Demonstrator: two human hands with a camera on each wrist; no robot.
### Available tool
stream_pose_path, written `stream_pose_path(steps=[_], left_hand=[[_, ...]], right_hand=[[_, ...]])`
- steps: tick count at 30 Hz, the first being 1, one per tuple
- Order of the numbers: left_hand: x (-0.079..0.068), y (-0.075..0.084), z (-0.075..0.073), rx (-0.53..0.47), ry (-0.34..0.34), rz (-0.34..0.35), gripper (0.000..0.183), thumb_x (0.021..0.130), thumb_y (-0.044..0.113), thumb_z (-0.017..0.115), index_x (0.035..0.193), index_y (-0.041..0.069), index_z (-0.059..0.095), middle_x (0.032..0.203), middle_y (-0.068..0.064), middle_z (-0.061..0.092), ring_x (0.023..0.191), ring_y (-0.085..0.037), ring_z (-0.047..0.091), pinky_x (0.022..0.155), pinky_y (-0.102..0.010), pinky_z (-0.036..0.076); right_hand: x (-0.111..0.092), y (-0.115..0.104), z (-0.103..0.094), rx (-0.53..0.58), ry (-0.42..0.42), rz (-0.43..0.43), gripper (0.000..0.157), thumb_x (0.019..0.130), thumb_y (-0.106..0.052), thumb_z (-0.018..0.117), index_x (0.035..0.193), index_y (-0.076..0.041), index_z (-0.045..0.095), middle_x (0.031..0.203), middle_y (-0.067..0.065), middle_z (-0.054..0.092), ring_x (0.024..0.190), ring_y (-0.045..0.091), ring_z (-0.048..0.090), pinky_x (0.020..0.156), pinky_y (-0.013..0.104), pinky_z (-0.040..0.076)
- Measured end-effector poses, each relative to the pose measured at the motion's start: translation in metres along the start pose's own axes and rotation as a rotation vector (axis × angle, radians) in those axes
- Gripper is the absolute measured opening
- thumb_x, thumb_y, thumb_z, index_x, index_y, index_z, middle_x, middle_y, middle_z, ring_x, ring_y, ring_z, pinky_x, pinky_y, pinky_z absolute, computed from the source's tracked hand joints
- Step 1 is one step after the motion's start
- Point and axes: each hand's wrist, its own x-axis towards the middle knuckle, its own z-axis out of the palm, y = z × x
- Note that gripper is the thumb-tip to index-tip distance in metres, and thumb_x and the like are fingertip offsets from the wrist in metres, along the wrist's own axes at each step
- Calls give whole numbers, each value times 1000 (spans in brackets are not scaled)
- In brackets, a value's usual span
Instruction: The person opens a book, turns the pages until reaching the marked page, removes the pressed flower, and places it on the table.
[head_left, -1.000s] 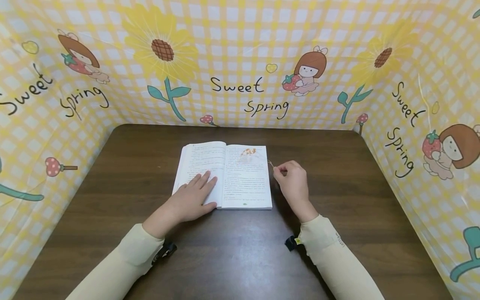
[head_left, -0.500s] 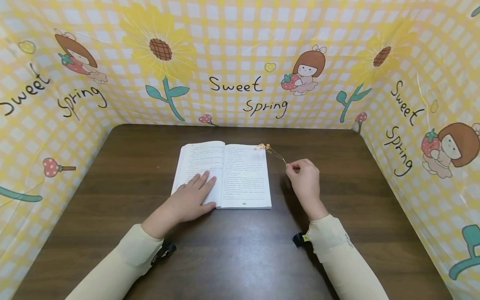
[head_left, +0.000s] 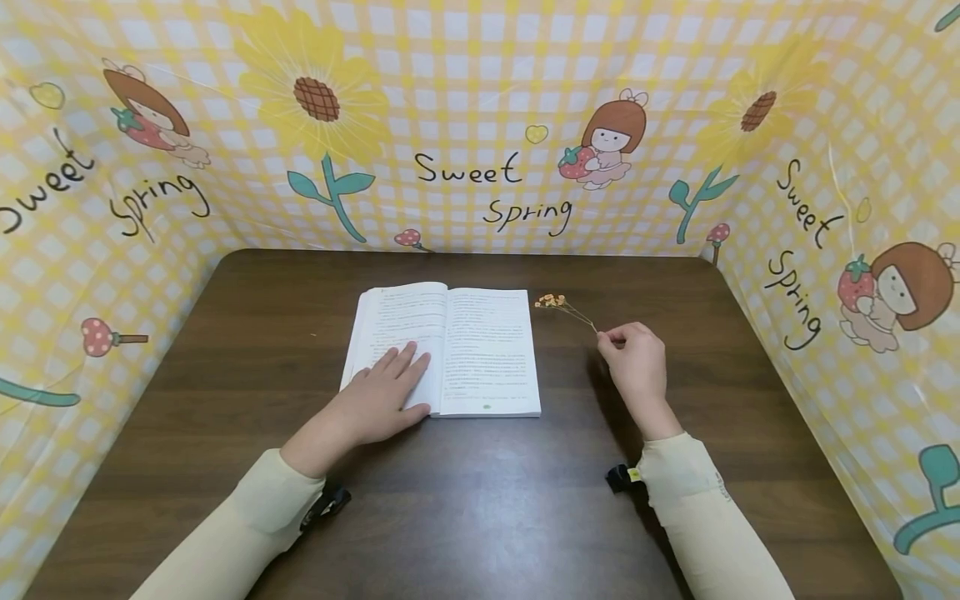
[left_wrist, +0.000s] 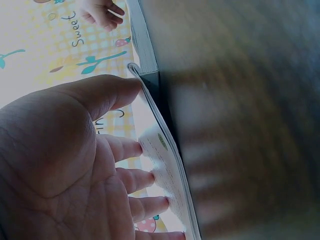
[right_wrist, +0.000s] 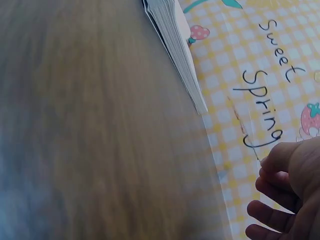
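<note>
An open book (head_left: 491,350) lies on the dark wooden table, its printed pages facing up. My left hand (head_left: 386,390) rests with spread, straight fingers on the left page; in the left wrist view its fingertips (left_wrist: 162,202) touch the paper near the lower edge. To the right of the book, my right hand (head_left: 636,367) pinches the thin stem of a dried flower sprig (head_left: 551,302) between thumb and fingertips. The sprig's small orange-yellow blossoms point left, just past the book's upper right edge. In the right wrist view the sprig (right_wrist: 241,122) appears only as a thin line.
The wooden table (head_left: 480,500) extends around the book on all sides. A yellow checked cloth (head_left: 465,108) with printed flowers and lettering walls in the back and both sides. A small black device (head_left: 326,506) is strapped at each wrist.
My right hand has moved to the right, drawing the dried flower sprig off the right page and clear of the book. My left hand has stayed on the left page.
</note>
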Motion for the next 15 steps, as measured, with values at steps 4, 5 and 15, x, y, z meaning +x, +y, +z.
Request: stream_pose_path(steps=[4,5,15], left_hand=[[2,0,1,3,-6,-5,81,101,53,55,165,14,22,172,-14,11,157,-41,14,114,-72,26],[2,0,1,5,-7,-4,81,101,53,54,165,14,22,172,-14,11,157,-41,14,114,-72,26],[2,0,1,-1,-5,4,81,101,51,56,164,12,23,171,-16,12,156,-43,15,113,-73,26]], right_hand=[[0,7,-3,-11,-13,8,20,92,-19,74,82,-3,78,90,11,73,83,30,68,74,44,53],[0,8,-3,-14,-16,11,20,91,-19,73,81,-3,78,89,12,73,83,30,67,75,45,53],[2,21,3,-18,-62,38,20,92,-22,72,81,-6,78,92,10,72,88,30,66,80,45,52]])
